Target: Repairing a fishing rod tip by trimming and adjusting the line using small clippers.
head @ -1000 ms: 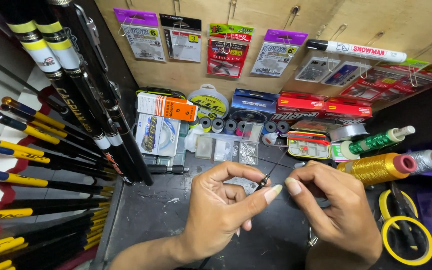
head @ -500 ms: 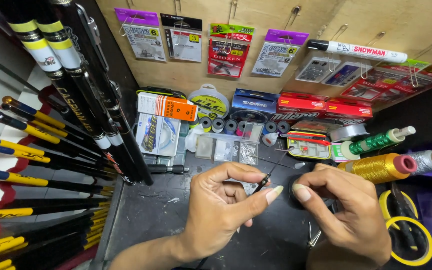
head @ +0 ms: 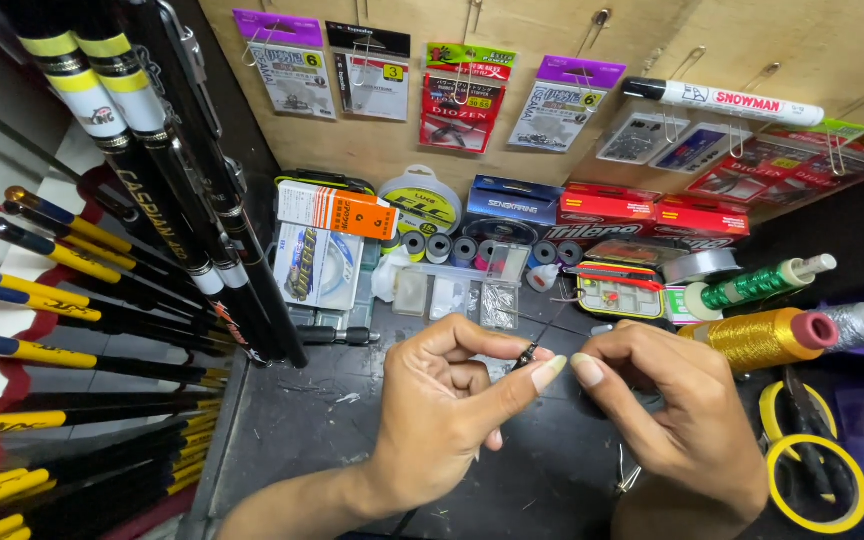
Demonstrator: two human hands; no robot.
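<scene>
Seen from above, a cluttered dark worktop (head: 282, 430) sits below a wooden board hung with small packets (head: 462, 95) on hooks. At far left, black and yellow fishing rods (head: 152, 200) lean in a bundle and fan across the edge, crowding that side. Next come a clear flat box (head: 317, 265) holding blue-patterned lures, an orange carton (head: 337, 208) lying on it, and small clear compartment boxes (head: 457, 295) whose contents are too small to tell.

At centre, the left hand (head: 447, 420) has its grip narrow, thumb and forefinger pinched on a tiny dark fitting (head: 527, 354), just above the worktop. The right hand (head: 682, 420) meets it fingertip to fingertip; whether it holds anything cannot be told. A thin line (head: 555, 318) runs up from the fitting, hard to follow.

Further right stand red boxes (head: 652, 210), a green thread spool (head: 757, 283), a gold thread spool (head: 767, 335), and yellow-handled scissors (head: 812, 455), partly cut off.
</scene>
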